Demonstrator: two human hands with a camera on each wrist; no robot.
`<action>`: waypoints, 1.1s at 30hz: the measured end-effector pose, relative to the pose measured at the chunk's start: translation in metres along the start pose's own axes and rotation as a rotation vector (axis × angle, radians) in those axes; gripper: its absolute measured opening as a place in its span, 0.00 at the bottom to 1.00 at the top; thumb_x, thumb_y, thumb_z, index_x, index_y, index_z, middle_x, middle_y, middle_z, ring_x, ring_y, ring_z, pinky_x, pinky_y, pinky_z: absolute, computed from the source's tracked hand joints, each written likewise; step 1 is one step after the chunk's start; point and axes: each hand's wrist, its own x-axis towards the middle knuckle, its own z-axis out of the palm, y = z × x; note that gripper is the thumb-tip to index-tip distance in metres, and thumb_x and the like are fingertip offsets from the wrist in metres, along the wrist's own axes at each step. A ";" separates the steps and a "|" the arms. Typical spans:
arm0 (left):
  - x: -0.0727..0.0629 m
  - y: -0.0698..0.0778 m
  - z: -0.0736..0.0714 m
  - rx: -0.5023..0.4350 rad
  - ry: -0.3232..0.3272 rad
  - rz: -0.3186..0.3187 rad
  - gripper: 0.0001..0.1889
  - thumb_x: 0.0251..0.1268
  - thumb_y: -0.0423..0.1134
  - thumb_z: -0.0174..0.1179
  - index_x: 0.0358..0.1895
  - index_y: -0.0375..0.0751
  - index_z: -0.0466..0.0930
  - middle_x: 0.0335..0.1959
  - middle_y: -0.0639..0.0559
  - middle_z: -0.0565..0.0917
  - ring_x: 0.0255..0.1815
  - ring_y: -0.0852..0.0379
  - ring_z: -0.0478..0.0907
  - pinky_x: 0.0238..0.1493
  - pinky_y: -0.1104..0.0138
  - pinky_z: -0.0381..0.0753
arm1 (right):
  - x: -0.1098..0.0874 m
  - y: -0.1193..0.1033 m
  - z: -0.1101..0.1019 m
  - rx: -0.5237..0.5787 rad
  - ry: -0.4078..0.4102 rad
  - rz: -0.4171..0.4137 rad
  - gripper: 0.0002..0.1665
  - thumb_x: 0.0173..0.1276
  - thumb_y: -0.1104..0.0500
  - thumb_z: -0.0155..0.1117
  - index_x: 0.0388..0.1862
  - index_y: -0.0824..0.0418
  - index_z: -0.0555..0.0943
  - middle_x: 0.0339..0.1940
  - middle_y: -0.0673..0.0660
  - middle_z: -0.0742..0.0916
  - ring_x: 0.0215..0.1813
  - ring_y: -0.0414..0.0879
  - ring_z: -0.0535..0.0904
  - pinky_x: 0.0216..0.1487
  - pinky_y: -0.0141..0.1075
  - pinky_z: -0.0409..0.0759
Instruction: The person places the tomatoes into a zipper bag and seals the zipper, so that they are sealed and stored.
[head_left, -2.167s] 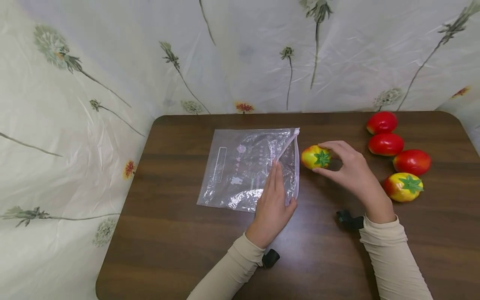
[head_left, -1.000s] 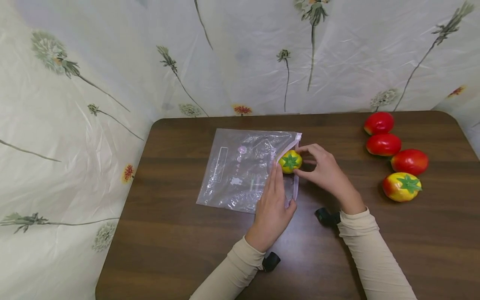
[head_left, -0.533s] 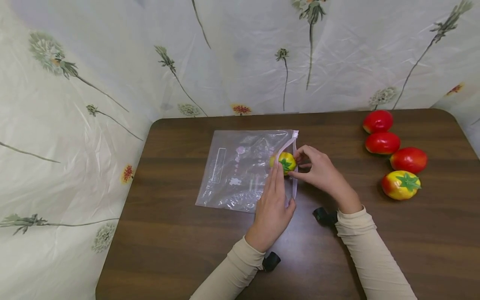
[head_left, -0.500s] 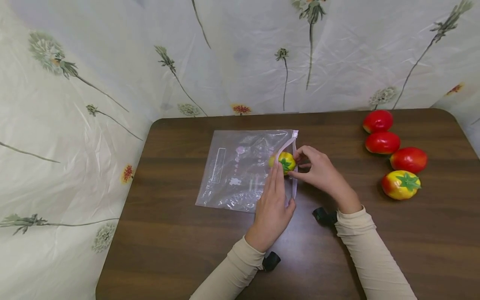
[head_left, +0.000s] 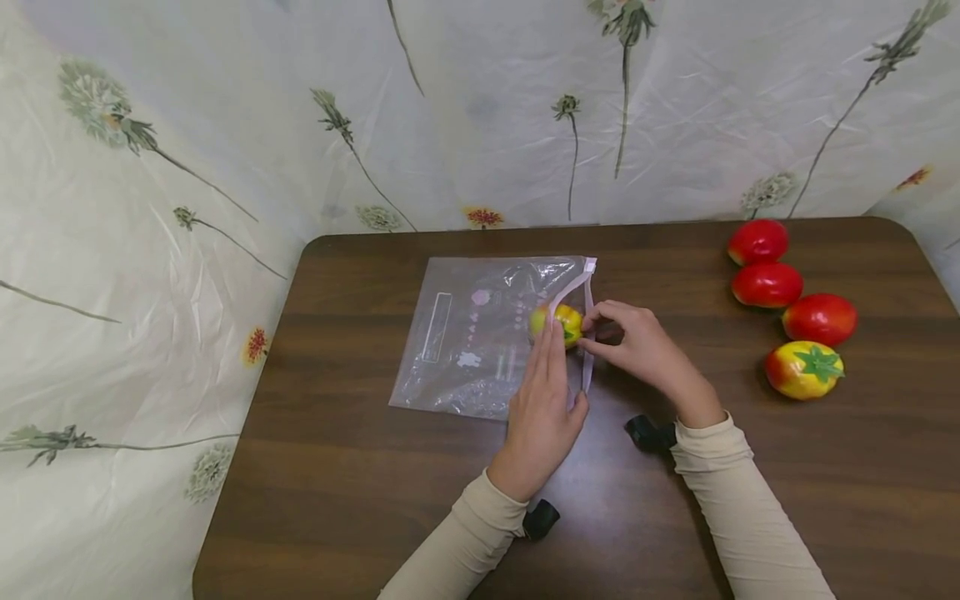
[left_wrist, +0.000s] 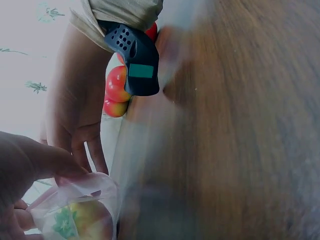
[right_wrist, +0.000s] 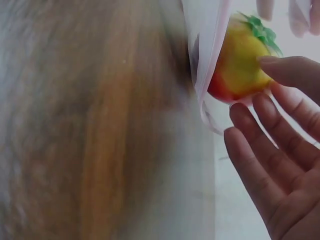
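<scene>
Yellow fruit (head_left: 568, 323) partway inside plastic bag (head_left: 487, 371).
Right hand (head_left: 641, 350) pinches it; left hand (head_left: 542, 417), fingers straight, rests along the bag's opening, well in from the table (head_left: 337, 475)'s left edge.

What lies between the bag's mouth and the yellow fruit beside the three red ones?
In the head view, the right hand lies there, fingertips at the mouth of the bag; from that hand to the yellow fruit, only tabletop shows.
</scene>
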 end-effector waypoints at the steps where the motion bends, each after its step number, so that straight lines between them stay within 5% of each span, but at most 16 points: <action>1: 0.000 0.000 0.000 -0.003 -0.003 0.001 0.53 0.65 0.38 0.69 0.85 0.41 0.40 0.87 0.47 0.45 0.87 0.54 0.49 0.60 0.55 0.85 | 0.000 0.000 0.000 -0.002 0.008 -0.008 0.12 0.60 0.67 0.77 0.41 0.63 0.83 0.39 0.59 0.88 0.41 0.53 0.89 0.45 0.49 0.89; 12: -0.001 0.000 -0.001 0.033 0.055 0.048 0.53 0.64 0.38 0.69 0.84 0.39 0.42 0.87 0.47 0.47 0.86 0.51 0.51 0.66 0.56 0.81 | 0.003 -0.002 0.008 0.014 -0.008 -0.112 0.11 0.62 0.70 0.74 0.42 0.62 0.85 0.39 0.56 0.90 0.42 0.49 0.88 0.44 0.49 0.89; 22: -0.001 0.003 -0.003 0.006 0.047 0.046 0.52 0.63 0.37 0.70 0.84 0.39 0.44 0.87 0.47 0.48 0.86 0.54 0.50 0.69 0.56 0.79 | 0.001 -0.001 0.009 0.010 0.035 -0.111 0.14 0.64 0.71 0.72 0.48 0.63 0.86 0.45 0.58 0.90 0.44 0.51 0.88 0.45 0.49 0.89; 33: -0.002 0.004 -0.005 0.004 0.069 0.101 0.52 0.62 0.33 0.67 0.84 0.37 0.42 0.87 0.45 0.48 0.87 0.52 0.47 0.81 0.59 0.62 | 0.004 -0.004 0.019 -0.008 -0.001 -0.212 0.17 0.64 0.76 0.67 0.51 0.68 0.85 0.46 0.62 0.90 0.47 0.52 0.87 0.47 0.50 0.88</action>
